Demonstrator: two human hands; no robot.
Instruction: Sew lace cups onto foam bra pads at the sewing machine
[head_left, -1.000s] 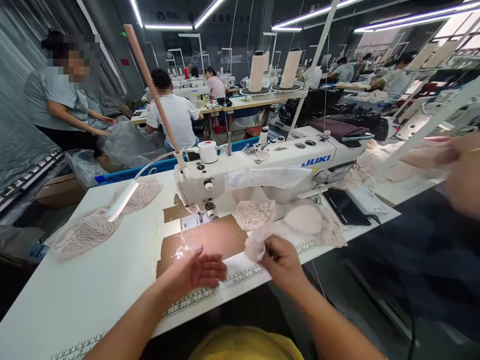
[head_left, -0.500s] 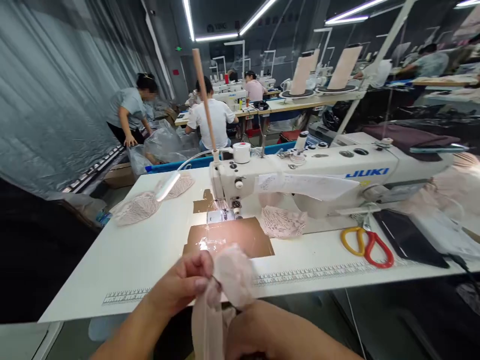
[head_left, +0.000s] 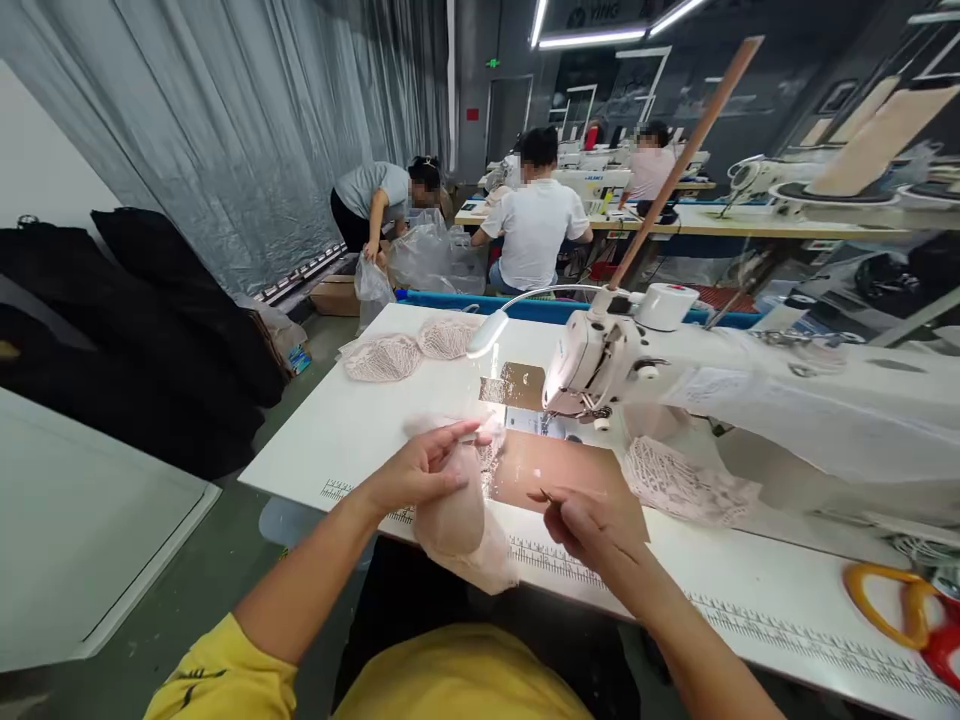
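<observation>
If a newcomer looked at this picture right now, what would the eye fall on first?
Probably the large white sewing machine at the right. To its left, the left hand holds a pale fabric piece over the near edge of the table. Scissors with yellow and red handles stand out at the lower right.

Both hands out front and apart, left one farther forward.
Left forearm (head_left: 311,565) runs toward 1–2 o'clock, left wrist (head_left: 365,502) near straight; left hand (head_left: 424,468) has its fingers (head_left: 452,434) toward 2–3 o'clock, thumb (head_left: 446,484) below in a pinch. Right forearm (head_left: 679,625) slants toward 10–11 o'clock; right hand (head_left: 589,530) half curled, fingertips facing 10 o'clock.
</observation>
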